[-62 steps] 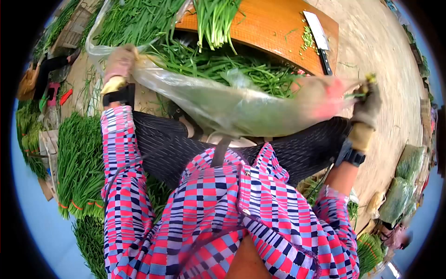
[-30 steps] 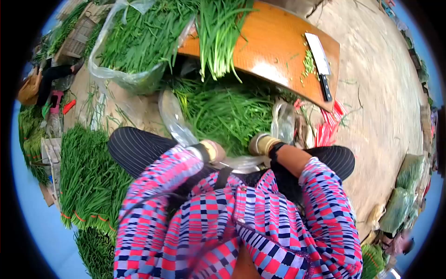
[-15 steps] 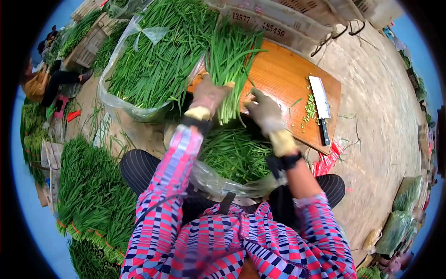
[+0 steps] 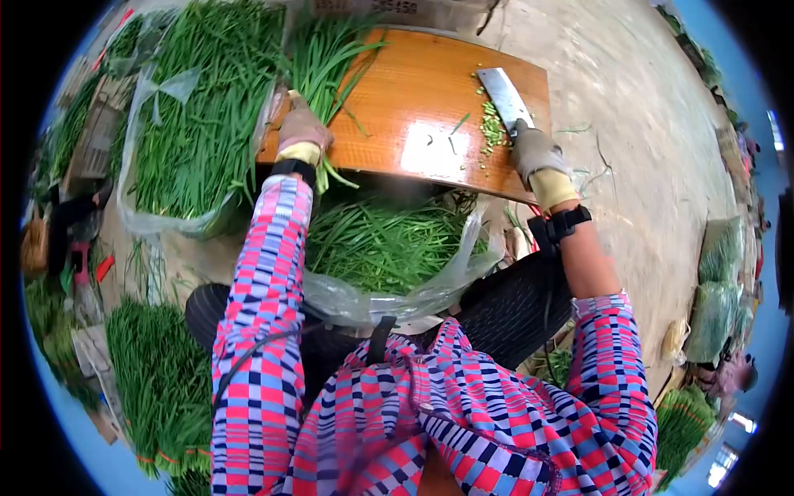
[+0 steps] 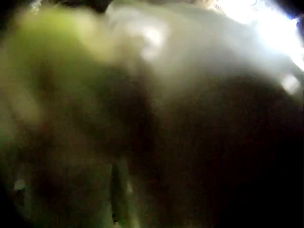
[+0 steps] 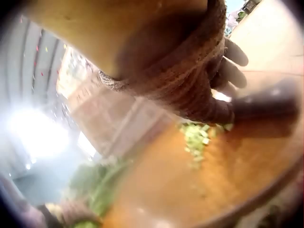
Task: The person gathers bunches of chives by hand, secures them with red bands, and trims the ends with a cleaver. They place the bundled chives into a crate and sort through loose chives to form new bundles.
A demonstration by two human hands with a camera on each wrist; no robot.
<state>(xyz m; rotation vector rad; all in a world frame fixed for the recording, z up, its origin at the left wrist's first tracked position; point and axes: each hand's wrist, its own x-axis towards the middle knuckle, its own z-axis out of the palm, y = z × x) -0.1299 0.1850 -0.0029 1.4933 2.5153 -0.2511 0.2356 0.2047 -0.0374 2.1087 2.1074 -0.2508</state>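
In the head view, the gloved left hand grips a bundle of long green stalks at the board's left end, with pale stalk ends poking out below the palm. The left wrist view is dark and blurred. My gloved right hand is around the handle of a knife whose blade lies on the orange board. In the right wrist view, the thumb is against the dark handle and fingers show beyond it. Chopped green bits lie beside the blade.
Below the board, between the knees, an open plastic bag holds loose greens. A larger bag of greens stands left of the board. Banded bundles lie at lower left, and crates stand behind the board.
Both hands have left the bag below the board. The left has moved onto the stalk bundle and taken hold; the right has moved to the knife handle. The view has shifted.
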